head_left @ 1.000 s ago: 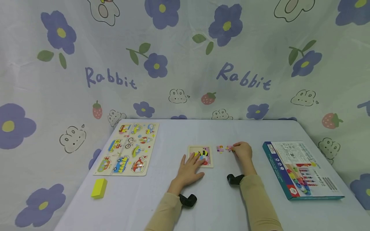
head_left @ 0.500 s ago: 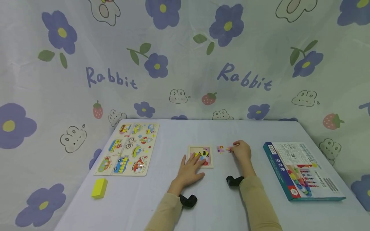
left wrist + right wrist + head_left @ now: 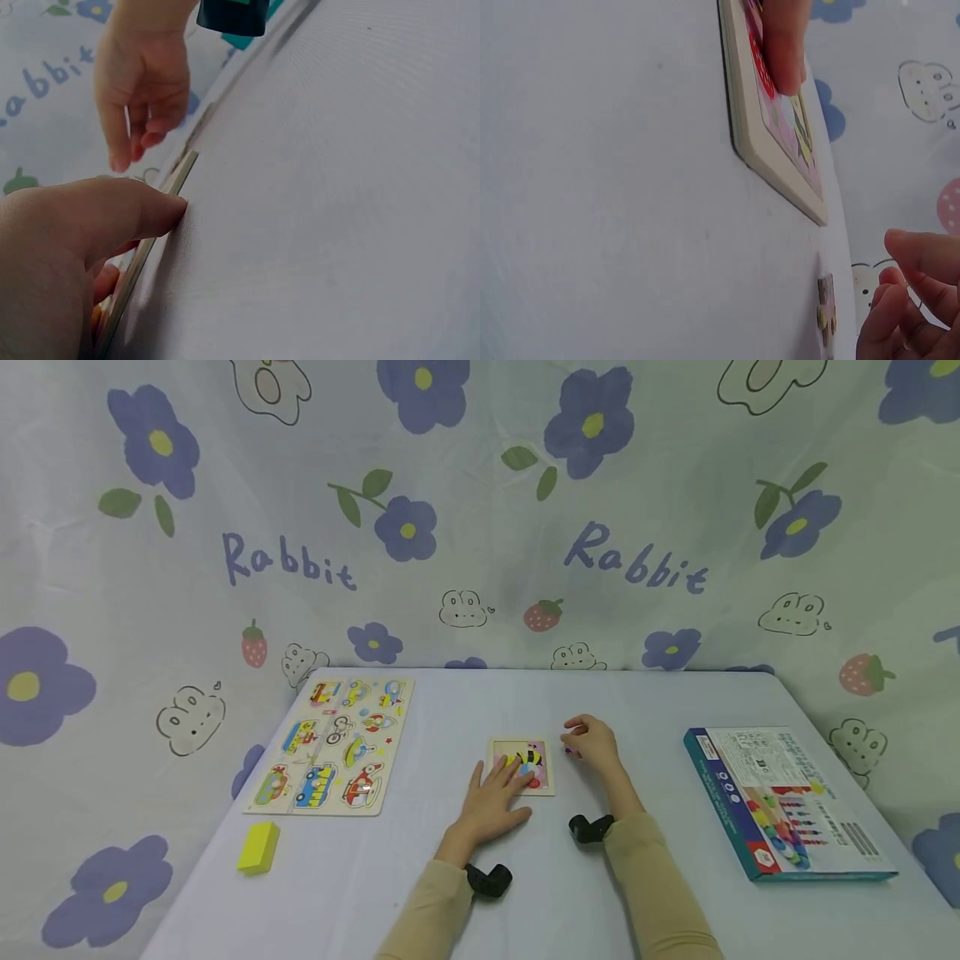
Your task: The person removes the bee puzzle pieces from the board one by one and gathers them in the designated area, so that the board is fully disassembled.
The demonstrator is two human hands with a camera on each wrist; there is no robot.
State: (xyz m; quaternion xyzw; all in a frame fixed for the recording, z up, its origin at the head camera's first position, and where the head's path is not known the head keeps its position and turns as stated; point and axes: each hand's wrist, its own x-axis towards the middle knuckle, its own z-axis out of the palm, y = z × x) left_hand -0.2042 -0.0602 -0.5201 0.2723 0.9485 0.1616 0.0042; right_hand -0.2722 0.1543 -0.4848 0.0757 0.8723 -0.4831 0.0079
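Observation:
My left hand [image 3: 489, 806] lies with spread fingers on a small wooden puzzle board [image 3: 547, 777] showing a bee picture, covering its lower left part. In the left wrist view the thumb of the left hand [image 3: 67, 240] extends past the board's near edge [image 3: 135, 270]. My right hand [image 3: 596, 745] hovers just right of the board, fingers loosely bent and nothing visible between them. Close under its fingertips a pink jigsaw piece [image 3: 826, 307] lies on the table, mostly hidden in the head view. In the right wrist view a left finger [image 3: 784, 52] touches the picture.
On the left lies a larger wooden puzzle board with vehicle pictures [image 3: 333, 747], a yellow block [image 3: 258, 849] near its lower corner. A flat teal-edged box [image 3: 787, 806] lies at the right. A patterned cloth [image 3: 480, 527] hangs behind the white table [image 3: 450, 702].
My right hand has moved left from the right-hand jigsaw piece to over the pieces nearer the board, hiding most of them. The left hand stays on the board.

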